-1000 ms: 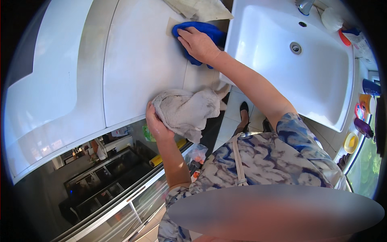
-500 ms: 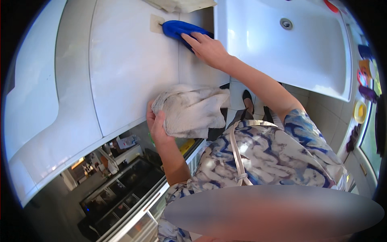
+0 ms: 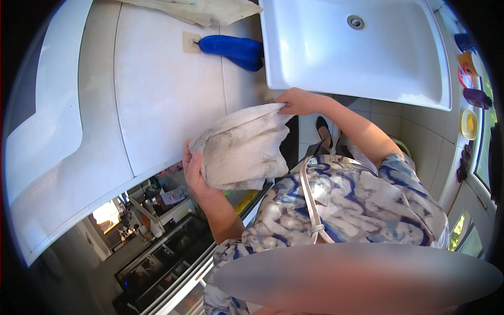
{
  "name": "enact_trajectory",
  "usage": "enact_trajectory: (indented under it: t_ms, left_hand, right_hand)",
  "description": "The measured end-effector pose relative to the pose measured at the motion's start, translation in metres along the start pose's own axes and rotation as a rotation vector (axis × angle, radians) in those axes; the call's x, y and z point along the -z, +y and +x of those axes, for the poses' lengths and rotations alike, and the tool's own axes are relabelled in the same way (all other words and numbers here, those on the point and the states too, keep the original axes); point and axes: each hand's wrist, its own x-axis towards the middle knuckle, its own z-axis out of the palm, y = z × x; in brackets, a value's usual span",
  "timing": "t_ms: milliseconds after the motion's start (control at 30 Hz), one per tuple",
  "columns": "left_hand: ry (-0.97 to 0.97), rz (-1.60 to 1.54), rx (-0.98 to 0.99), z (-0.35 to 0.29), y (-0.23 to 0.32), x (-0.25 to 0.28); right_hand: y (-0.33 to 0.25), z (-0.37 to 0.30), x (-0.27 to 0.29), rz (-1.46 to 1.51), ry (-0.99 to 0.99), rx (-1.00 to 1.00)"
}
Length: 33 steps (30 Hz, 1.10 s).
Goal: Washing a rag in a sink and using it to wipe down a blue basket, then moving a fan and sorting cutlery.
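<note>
The short-sleeved top [image 3: 362,205], white swirled with blue, bears a cream strap [image 3: 308,195].

White sink [image 3: 341,58], tiled wall [image 3: 168,84], tiled floor [image 3: 308,128]

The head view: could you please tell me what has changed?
The right hand came off the blue cloth toward the person and took the pale cloth by its right corner, stretching it. The left hand still holds its left side; the blue cloth still hangs.

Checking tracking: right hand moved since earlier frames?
Yes: the right hand went down and right, from the blue cloth to just past the near-left corner of the white sink, gripping the towel.
</note>
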Motion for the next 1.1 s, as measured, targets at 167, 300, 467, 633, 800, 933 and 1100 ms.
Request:
enact_trajectory:
  t_ms: [167, 300, 467, 633, 800, 933, 1100]
  left_hand:
    - [0.155, 0.313, 0.121, -0.006, -0.017, 0.023]
    - [0.167, 0.352, 0.204, -0.015, -0.035, 0.045]
    - [0.179, 0.289, 0.3, -0.01, -0.072, 0.059]
    - [0.057, 0.317, 0.304, 0.048, -0.113, 0.067]
    - [0.012, 0.316, 0.356, 0.065, -0.122, 0.034]
    - [-0.376, 0.862, 0.084, 0.082, -0.134, 0.019]
    - [-0.292, 0.811, 0.066, 0.117, -0.161, 0.034]
  right_hand:
    - [0.004, -0.031, 0.011, 0.362, -0.202, -0.287]
    - [-0.014, -0.047, 0.019, 0.6, -0.197, -0.363]
    - [0.01, -0.079, -0.005, 1.227, -0.051, -0.388]
    - [0.033, -0.058, 0.044, 0.589, 0.301, -0.377]
    - [0.053, -0.071, 0.062, 0.804, 0.663, -0.534]
    - [0.041, -0.072, 0.096, 1.079, 0.811, -0.467]
    - [0.043, -0.086, 0.119, 1.132, 0.958, -0.613]
